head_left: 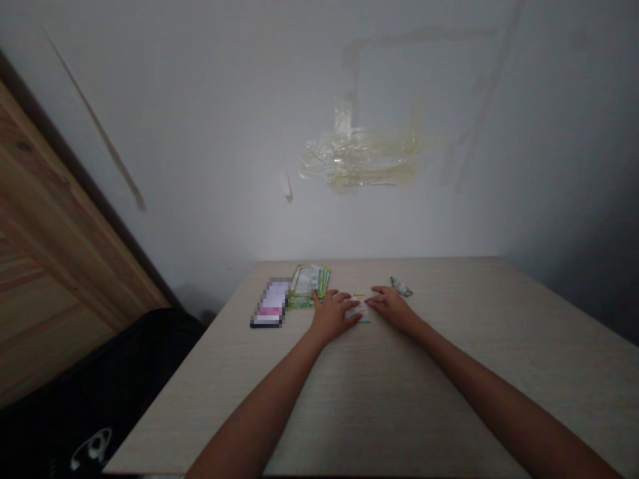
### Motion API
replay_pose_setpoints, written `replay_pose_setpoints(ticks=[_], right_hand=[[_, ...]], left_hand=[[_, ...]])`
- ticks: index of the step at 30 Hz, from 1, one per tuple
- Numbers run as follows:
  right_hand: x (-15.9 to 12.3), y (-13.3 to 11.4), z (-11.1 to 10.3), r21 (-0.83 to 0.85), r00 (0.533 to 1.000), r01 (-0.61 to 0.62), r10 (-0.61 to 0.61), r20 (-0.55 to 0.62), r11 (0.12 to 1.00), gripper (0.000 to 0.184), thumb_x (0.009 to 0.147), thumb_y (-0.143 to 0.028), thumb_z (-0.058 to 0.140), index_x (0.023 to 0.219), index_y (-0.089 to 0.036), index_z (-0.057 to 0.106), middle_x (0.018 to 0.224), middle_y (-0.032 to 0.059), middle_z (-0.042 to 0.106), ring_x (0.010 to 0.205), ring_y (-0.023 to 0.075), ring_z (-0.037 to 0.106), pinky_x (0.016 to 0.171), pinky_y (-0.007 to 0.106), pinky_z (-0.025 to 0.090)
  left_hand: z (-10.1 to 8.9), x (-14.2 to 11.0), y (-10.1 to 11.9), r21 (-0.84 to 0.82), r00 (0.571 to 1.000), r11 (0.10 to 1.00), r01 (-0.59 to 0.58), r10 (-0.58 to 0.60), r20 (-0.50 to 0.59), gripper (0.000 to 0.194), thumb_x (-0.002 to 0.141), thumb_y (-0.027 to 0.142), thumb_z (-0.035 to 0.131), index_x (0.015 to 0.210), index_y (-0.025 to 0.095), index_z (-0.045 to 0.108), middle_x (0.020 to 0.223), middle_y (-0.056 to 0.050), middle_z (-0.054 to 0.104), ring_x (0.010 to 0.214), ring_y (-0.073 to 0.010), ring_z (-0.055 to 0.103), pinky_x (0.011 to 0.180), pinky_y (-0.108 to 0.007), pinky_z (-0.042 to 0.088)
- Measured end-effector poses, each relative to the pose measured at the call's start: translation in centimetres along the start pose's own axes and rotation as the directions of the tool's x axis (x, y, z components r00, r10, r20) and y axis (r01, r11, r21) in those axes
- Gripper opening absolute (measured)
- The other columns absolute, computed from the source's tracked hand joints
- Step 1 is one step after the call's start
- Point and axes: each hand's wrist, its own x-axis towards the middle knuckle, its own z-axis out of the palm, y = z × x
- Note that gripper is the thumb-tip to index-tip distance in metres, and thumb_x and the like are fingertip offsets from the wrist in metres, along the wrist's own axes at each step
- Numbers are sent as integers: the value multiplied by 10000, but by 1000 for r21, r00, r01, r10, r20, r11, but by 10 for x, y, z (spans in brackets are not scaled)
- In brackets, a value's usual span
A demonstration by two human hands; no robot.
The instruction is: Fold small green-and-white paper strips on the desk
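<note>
A small white and green printed card or packet lies flat on the table between my hands. My left hand rests at its left side with fingers spread; the thumb and a fingertip reach over it. From the right, my right hand comes up to the same piece with fingers stretched out, the tips at its right edge. A stack of green and white printed packets lies just beyond my left fingers. Past my right hand sits a small crumpled green and white wrapper.
A phone with a blurred screen lies left of the stack. The pale wooden table meets a white wall bearing peeling clear tape. A black bag and wooden boards stand at the left.
</note>
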Motion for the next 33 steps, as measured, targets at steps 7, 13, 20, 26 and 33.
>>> replay_pose_setpoints(ticks=[7, 13, 20, 26, 33], right_hand=[[6, -1, 3, -89, 999, 35, -35, 9, 995, 306, 941, -317, 500, 1107, -203, 730, 1219, 143, 622, 1166, 263, 529, 1052, 417, 371], [7, 1, 8, -137, 997, 68, -71, -16, 988, 310, 942, -275, 487, 1159, -213, 700, 1186, 134, 600, 1130, 261, 516, 1017, 416, 397], [4, -2, 8, -152, 994, 84, -93, -53, 985, 324, 932, -251, 482, 1194, -223, 671, 1150, 120, 597, 1085, 254, 524, 1003, 429, 406], [1, 2, 4, -57, 993, 112, -114, -40, 992, 295, 911, -240, 507, 1128, -193, 701, 1145, 123, 621, 1111, 250, 532, 1017, 418, 398], [-1, -6, -1, -71, 984, 175, -177, -34, 982, 235, 899, -237, 536, 1028, -188, 726, 1096, 111, 640, 1062, 240, 554, 985, 404, 414]], left_hand=[[-1, 0, 0, -4, 1000, 1000, -9, 9, 0, 351, 851, 566, 562, 1179, 451, 616, 1273, 19, 613, 1275, -312, 408, 1036, -787, -30], [-3, 0, 1, 25, 1000, 1000, -7, 7, 21, 361, 859, 568, 549, 1197, 456, 607, 1284, 14, 604, 1265, -302, 412, 1052, -771, 5], [-6, -1, 4, 55, 999, 998, 6, -8, 35, 366, 861, 556, 551, 1204, 442, 610, 1301, 3, 593, 1279, -309, 397, 1068, -754, 20], [-2, -2, 2, 35, 1000, 999, -16, 16, 4, 350, 869, 562, 533, 1187, 441, 615, 1282, 8, 601, 1282, -312, 398, 1055, -772, -14], [-5, -2, 5, 35, 1000, 999, -9, 9, 9, 391, 848, 593, 542, 1192, 423, 618, 1282, -7, 597, 1285, -314, 396, 1065, -758, -38]])
